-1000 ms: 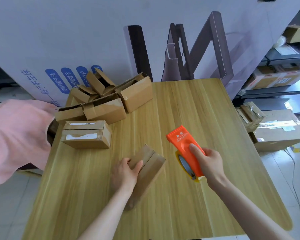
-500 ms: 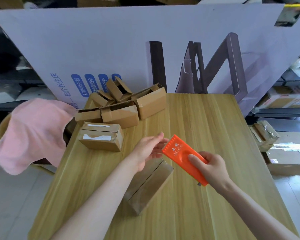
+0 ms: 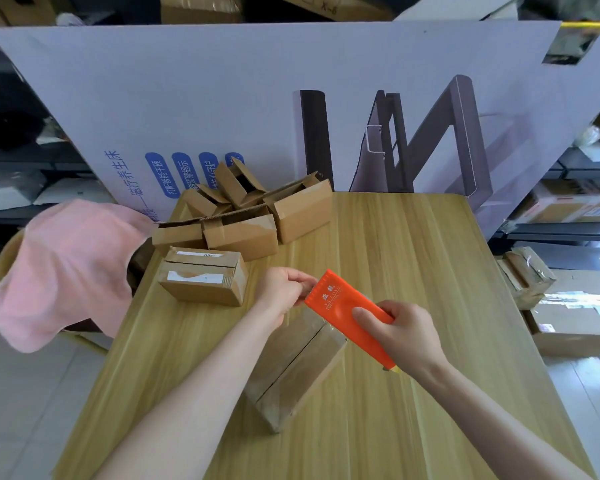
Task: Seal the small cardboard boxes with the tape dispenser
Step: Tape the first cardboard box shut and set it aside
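Head view, taking the near box [image 3: 291, 368] as the landmark. Far to its left a pink cloth [image 3: 66, 268] hangs past the edge of the table [image 3: 430, 258]. Up and left of the near box sits a closed box with white labels [image 3: 203, 278], and beyond that a pile of open boxes [image 3: 246, 220] lies well apart from it at the table's far side.

The left hand [image 3: 281, 289] hovers just above the near box's far end. Its thumb and fingertips are pinched together on the toothed front edge of the tape dispenser [image 3: 343, 306]. Whether clear tape sits between them is too faint to tell.

The near box lies flat on the table with its flaps folded down. Its long axis, and the seam along it, runs from the person's near left to the far right. No tape shows on that seam, so it looks unsealed.

The dispenser is held above the box's far end, its length slanting across the seam rather than along it. The right hand [image 3: 406, 337], just right of the box, is wrapped around the dispenser's rear half.

Judging from this, the box lies below and nearward of both hands. The left hand is nearer the far end for anchoring tape, and the right would need to turn the dispenser into line with the seam.
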Demonstrator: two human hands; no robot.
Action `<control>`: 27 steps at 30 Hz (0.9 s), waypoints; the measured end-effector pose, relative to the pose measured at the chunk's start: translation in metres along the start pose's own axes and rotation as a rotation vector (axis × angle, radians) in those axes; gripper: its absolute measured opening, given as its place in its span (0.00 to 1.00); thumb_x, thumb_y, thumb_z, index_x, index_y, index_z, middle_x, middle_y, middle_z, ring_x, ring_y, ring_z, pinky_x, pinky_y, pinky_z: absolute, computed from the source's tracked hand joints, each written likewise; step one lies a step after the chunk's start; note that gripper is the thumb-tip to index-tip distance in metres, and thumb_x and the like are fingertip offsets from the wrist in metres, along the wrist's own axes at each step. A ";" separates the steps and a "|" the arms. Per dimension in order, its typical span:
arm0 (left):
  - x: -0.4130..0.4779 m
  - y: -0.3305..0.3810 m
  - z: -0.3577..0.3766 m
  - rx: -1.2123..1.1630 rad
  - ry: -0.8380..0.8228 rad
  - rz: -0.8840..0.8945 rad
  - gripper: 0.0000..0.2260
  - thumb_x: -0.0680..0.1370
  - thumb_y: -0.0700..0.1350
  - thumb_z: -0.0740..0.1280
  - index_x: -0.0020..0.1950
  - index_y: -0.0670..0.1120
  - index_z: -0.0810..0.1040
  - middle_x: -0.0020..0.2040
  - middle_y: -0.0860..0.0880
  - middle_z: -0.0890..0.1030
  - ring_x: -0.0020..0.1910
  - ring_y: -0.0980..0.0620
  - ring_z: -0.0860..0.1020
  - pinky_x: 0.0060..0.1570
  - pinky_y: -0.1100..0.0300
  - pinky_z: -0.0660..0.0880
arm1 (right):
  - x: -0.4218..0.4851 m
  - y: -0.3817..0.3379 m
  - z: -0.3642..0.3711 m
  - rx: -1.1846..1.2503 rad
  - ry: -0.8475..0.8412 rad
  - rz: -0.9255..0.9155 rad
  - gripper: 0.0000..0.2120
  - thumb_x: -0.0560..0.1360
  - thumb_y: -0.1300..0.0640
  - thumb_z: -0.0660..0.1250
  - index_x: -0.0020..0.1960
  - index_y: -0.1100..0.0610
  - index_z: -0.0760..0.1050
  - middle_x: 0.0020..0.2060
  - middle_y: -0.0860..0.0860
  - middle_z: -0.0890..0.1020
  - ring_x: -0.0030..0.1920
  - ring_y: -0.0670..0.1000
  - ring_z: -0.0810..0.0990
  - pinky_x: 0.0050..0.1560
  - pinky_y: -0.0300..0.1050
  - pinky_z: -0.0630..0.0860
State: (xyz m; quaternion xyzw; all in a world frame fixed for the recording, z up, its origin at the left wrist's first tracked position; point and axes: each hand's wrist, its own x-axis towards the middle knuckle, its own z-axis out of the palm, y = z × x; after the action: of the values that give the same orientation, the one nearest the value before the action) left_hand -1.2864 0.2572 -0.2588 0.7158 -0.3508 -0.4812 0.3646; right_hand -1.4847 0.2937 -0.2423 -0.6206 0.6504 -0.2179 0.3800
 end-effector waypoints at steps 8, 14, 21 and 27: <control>0.026 -0.010 -0.024 0.173 0.153 -0.009 0.13 0.73 0.33 0.68 0.34 0.49 0.82 0.37 0.49 0.84 0.36 0.52 0.81 0.43 0.58 0.79 | -0.008 0.021 -0.017 -0.088 -0.001 0.092 0.18 0.70 0.41 0.70 0.35 0.56 0.80 0.28 0.54 0.81 0.27 0.55 0.81 0.29 0.57 0.80; 0.038 -0.030 -0.021 0.257 0.125 0.024 0.07 0.73 0.41 0.74 0.37 0.51 0.83 0.35 0.52 0.84 0.37 0.53 0.82 0.47 0.55 0.81 | -0.025 0.063 -0.025 -0.104 -0.007 0.207 0.15 0.71 0.43 0.71 0.35 0.54 0.81 0.26 0.51 0.81 0.26 0.52 0.81 0.28 0.58 0.80; 0.047 -0.051 0.009 0.360 0.078 0.035 0.06 0.74 0.43 0.72 0.38 0.52 0.83 0.34 0.51 0.83 0.33 0.56 0.80 0.42 0.60 0.79 | -0.017 0.082 -0.015 -0.278 -0.037 0.308 0.18 0.72 0.39 0.66 0.36 0.53 0.79 0.29 0.50 0.81 0.24 0.48 0.80 0.24 0.43 0.76; 0.061 -0.065 0.015 0.510 0.057 0.065 0.07 0.76 0.43 0.70 0.39 0.51 0.84 0.34 0.52 0.83 0.31 0.56 0.79 0.33 0.67 0.73 | -0.007 0.090 0.002 -0.356 -0.068 0.357 0.20 0.73 0.37 0.64 0.35 0.52 0.76 0.29 0.47 0.80 0.26 0.46 0.80 0.23 0.35 0.66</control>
State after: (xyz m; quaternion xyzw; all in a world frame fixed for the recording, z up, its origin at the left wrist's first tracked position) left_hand -1.2731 0.2341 -0.3452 0.7862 -0.4732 -0.3447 0.1976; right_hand -1.5417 0.3126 -0.3101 -0.5601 0.7645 -0.0085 0.3190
